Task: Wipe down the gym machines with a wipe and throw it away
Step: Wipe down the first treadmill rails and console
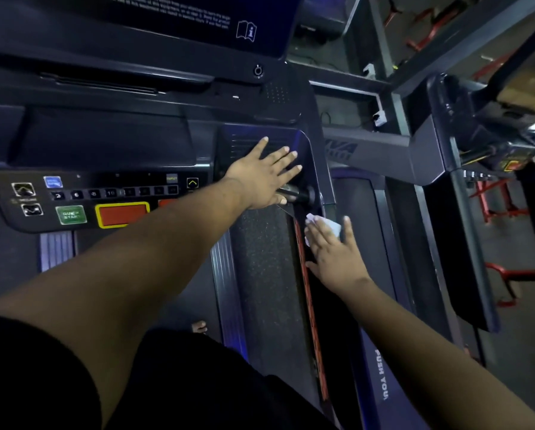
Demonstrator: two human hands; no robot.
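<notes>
I look down on a dark treadmill console (111,141) with a button panel at the left. My left hand (264,175) lies flat with straight, spread fingers on the console's right-hand tray, near a short metal handle. My right hand (334,249) presses a small white wipe (331,226) flat against the treadmill's right side arm (319,305), fingers straight and spread. Most of the wipe is hidden under the fingers; only its upper edge and a corner show.
The running belt (266,262) runs below the console, beside a red strip (306,290). A green quick-start button (71,215) and a red stop button (121,214) sit on the panel. A second treadmill (464,187) stands at the right, with red equipment frames (508,274) beyond.
</notes>
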